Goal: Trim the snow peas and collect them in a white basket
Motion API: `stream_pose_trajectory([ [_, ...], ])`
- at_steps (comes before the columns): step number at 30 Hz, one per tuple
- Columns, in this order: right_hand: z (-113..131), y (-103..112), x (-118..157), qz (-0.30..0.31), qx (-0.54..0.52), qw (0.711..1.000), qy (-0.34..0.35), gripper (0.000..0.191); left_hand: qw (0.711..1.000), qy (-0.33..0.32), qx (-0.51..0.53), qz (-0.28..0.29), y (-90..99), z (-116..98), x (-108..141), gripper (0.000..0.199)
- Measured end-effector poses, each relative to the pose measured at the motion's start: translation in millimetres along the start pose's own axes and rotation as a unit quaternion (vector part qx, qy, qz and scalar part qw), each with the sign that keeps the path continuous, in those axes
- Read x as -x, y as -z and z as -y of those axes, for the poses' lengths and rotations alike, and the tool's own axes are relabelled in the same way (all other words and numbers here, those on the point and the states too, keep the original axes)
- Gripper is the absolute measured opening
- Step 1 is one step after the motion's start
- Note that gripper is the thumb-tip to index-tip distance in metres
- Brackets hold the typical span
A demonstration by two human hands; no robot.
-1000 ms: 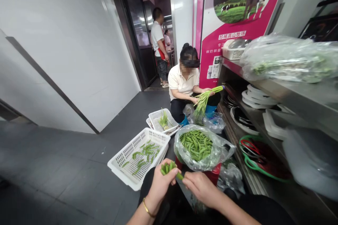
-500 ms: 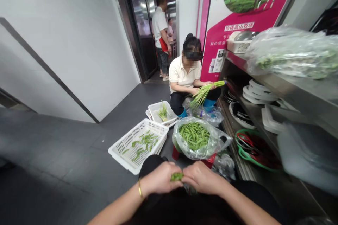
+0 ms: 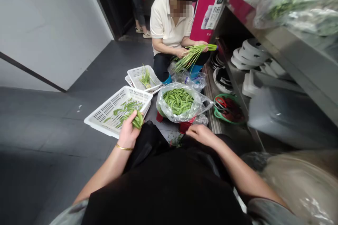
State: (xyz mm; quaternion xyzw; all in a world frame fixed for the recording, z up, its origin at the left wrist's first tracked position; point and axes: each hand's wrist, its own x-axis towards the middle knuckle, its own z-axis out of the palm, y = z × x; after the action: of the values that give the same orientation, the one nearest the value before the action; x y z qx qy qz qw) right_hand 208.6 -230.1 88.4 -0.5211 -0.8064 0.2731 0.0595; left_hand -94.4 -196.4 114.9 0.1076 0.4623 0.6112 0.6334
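My left hand [image 3: 129, 132] holds several green pea pods [image 3: 137, 120] over the near right corner of a white perforated basket [image 3: 96, 118], where more pods are scattered. My right hand [image 3: 199, 133] has its fingers pinched together above my right knee, near a red stool [image 3: 186, 126]; whatever it might hold is too small to make out. On that stool sits a clear plastic bag [image 3: 161, 104] full of green pods [image 3: 178, 101], between and beyond my two hands.
A seated person [image 3: 169, 21] holds long green stalks [image 3: 191, 56] across from me. A smaller white basket [image 3: 133, 74] lies behind the large one. A metal shelf [image 3: 298, 63] with dishes and a green basket [image 3: 218, 112] line the right. Scraps [image 3: 174, 139] lie on the floor.
My hands have separated: the left moved left to the white basket with pods in it, the right moved right. The camera view has tilted downward.
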Motion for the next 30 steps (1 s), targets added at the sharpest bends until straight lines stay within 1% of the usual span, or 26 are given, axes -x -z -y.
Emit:
stream_pose_trajectory([
  [1,-7.9,2.9,-1.3,0.055,0.025,0.998,-0.026,0.021,1.0,0.024,0.004,0.004,3.7,-3.8,-2.5,0.01],
  [2,-13.8,5.9,-6.0,0.093,0.047,0.994,-0.046,0.021,0.999,0.05,0.004,0.016,6.2,-5.0,-3.5,0.008],
  [3,-17.9,8.9,-14.4,0.105,0.066,0.991,-0.059,0.023,0.996,0.076,0.001,0.036,7.8,-3.7,-3.3,0.007],
  [5,-22.0,13.4,-40.7,0.068,0.109,0.989,-0.075,0.022,0.989,0.116,-0.009,0.087,8.6,3.9,-0.3,0.015],
  [7,-23.7,13.8,-74.0,0.023,0.154,0.984,-0.084,0.025,0.979,0.139,-0.017,0.145,7.8,14.0,4.2,0.027],
  [9,-25.1,10.1,-105.0,0.017,0.189,0.977,-0.098,0.029,0.97,0.151,-0.029,0.19,6.9,22.6,9.0,0.034],
  [10,-25.7,7.7,-117.2,0.021,0.195,0.976,-0.1,0.029,0.967,0.154,-0.037,0.202,6.7,25.7,11.3,0.035],
  [12,-27.1,5.1,-133.1,0.019,0.198,0.975,-0.098,0.025,0.965,0.157,-0.06,0.203,6.7,29.4,15.6,0.032],
  [14,-29.0,7.8,-138.5,-0.001,0.194,0.977,-0.09,0.019,0.966,0.154,-0.086,0.187,7.4,30.5,18.9,0.03],
  [16,-31.2,15.5,-136.1,-0.042,0.183,0.979,-0.083,0.015,0.97,0.134,-0.111,0.169,7.8,30.4,21.1,0.031],
  [18,-31.3,23.2,-127.8,-0.097,0.17,0.977,-0.087,0.015,0.972,0.098,-0.139,0.161,6.8,30.3,23.0,0.034],
  [19,-29.4,25.1,-121.8,-0.128,0.141,0.978,-0.089,0.014,0.971,0.081,-0.153,0.164,5.7,30.6,24.0,0.035],
  [20,-25.8,24.7,-114.7,-0.154,0.087,0.98,-0.091,0.013,0.969,0.066,-0.165,0.17,4.1,31.2,25.1,0.036],
  [21,-20.1,21.9,-106.9,-0.163,0.007,0.982,-0.091,0.01,0.967,0.056,-0.175,0.176,2.1,32.0,26.4,0.036],
  [22,-12.5,16.8,-98.5,-0.151,-0.093,0.98,-0.09,0.009,0.965,0.051,-0.183,0.179,-0.1,33.2,27.8,0.035],
  [23,-3.2,9.9,-89.9,-0.12,-0.202,0.968,-0.089,0.01,0.964,0.049,-0.19,0.179,-2.4,34.5,29.3,0.034],
  [24,7.3,2.2,-81.5,-0.07,-0.297,0.948,-0.088,0.013,0.963,0.048,-0.2,0.175,-4.6,36.0,30.9,0.032],
  [25,18.3,-5.5,-73.7,-0.018,-0.365,0.927,-0.086,0.017,0.961,0.046,-0.215,0.17,-6.7,37.6,32.8,0.03],
  [26,29.3,-12.3,-66.8,0.023,-0.409,0.908,-0.082,0.02,0.957,0.043,-0.236,0.166,-8.5,39.1,34.9,0.028],
  [27,39.6,-17.8,-61.2,0.051,-0.437,0.895,-0.075,0.024,0.949,0.038,-0.264,0.167,-9.8,40.7,37.3,0.027],
  [29,56.8,-24.2,-54.4,0.062,-0.458,0.884,-0.068,0.028,0.924,0.012,-0.338,0.18,-11.1,43.9,42.9,0.026],
  [30,63.4,-25.8,-53.3,0.055,-0.464,0.881,-0.07,0.029,0.905,-0.02,-0.379,0.191,-11.0,45.5,45.7,0.027],
])
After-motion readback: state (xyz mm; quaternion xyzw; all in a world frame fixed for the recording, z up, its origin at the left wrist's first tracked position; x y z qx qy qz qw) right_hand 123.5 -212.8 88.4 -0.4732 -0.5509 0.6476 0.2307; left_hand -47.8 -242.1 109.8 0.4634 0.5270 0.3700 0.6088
